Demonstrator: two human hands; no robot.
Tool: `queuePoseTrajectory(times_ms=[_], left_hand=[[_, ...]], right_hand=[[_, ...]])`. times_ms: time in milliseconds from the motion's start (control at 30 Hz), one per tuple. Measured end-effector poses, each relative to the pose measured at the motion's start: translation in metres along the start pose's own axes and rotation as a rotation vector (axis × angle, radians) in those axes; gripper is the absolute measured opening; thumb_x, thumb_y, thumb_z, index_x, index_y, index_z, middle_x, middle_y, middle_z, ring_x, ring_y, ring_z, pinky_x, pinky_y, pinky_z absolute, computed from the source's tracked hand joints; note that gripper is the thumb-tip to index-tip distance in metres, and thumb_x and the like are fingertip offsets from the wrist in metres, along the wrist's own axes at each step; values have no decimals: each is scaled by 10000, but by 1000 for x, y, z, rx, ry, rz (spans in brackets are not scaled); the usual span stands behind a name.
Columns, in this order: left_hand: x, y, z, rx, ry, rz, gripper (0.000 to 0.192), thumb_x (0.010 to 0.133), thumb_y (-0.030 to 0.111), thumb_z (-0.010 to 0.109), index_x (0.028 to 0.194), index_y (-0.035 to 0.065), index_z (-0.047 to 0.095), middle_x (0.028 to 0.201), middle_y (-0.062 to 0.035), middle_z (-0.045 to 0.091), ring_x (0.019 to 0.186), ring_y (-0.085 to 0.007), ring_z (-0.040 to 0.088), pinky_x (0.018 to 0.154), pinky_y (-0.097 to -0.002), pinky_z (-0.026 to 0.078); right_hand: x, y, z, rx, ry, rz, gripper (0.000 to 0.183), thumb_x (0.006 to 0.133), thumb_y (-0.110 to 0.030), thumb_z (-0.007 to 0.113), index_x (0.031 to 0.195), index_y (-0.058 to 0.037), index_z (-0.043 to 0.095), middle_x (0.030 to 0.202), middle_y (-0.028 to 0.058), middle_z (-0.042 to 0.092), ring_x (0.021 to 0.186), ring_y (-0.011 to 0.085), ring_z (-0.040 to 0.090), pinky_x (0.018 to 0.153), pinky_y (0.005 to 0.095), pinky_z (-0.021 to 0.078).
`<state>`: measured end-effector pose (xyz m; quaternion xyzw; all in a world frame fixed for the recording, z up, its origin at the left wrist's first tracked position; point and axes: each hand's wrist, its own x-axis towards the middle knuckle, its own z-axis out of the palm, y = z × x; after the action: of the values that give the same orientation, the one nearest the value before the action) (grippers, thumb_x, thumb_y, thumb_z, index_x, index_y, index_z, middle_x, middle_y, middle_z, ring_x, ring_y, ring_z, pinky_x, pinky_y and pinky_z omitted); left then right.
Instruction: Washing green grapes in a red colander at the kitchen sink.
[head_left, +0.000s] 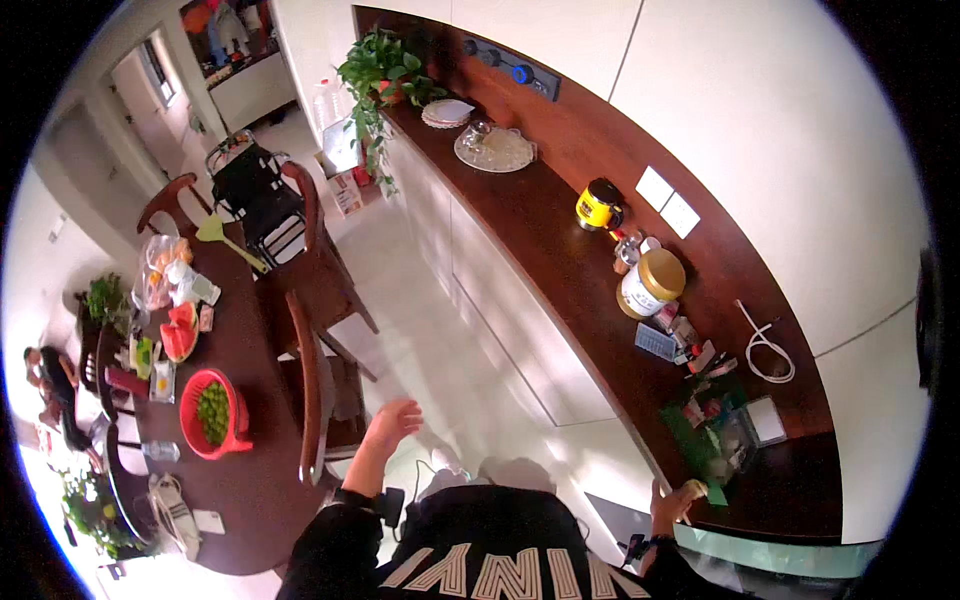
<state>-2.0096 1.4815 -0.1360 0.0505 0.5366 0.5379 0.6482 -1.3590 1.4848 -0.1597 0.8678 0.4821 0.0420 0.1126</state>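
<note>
My left hand (394, 427) hangs over the floor beside a wooden chair, fingers apart and slightly bent, with nothing in it. At the near end of the dark wooden counter (555, 247), my right hand (675, 504) reaches the edge, its fingers around a small pale item (696, 490) too small to name. Just beyond that hand lies a green plastic bag (686, 427) with small packets around it. Further along stand a large jar with a gold lid (651, 283) and a yellow mug with a black lid (598, 204). A white cable (766, 352) lies coiled near the wall.
On my left, a dark dining table (247, 510) bears a red basket of green grapes (214, 414), cut watermelon (180, 332) and a light green fly swatter (229, 241). Wooden chairs (304, 390) line its side. A potted plant (386, 71) and a glass tray (495, 148) occupy the counter's far end.
</note>
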Motion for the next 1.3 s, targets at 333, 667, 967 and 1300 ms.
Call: queuePoseTrajectory(times_ms=[333,667,967,1300], left_hand=[[71,31,3,-227,85,-111,234,862,227,537,1022,58,556,917,-110,591,847,-278,587,727,-380,477],[98,104,30,-229,274,-67,269,865,224,531,1056,36,558,947,-117,594,884,-299,591,787,-392,473],[159,174,95,-230,-54,61,266,900,210,497,1094,31,529,968,-111,588,872,-271,589,768,-367,482],[220,259,-32,-355,58,113,216,898,231,515,1026,65,566,903,-72,616,834,-218,613,725,-321,493]], right_hand=[[5,-273,-102,266,-151,-435,1103,670,-610,666,1322,164,227,1405,357,182,1324,465,172,1092,528,113],[117,-518,-167,282,10,-816,1104,688,-674,594,1333,150,245,1410,342,215,1340,448,174,1096,506,149],[172,-710,-246,528,66,-1019,1019,659,-595,684,1333,69,306,1374,299,297,1288,426,279,1050,506,250],[109,-631,-216,214,-78,-1080,1074,674,-481,724,1373,114,167,1437,284,198,1342,421,178,1088,532,148]])
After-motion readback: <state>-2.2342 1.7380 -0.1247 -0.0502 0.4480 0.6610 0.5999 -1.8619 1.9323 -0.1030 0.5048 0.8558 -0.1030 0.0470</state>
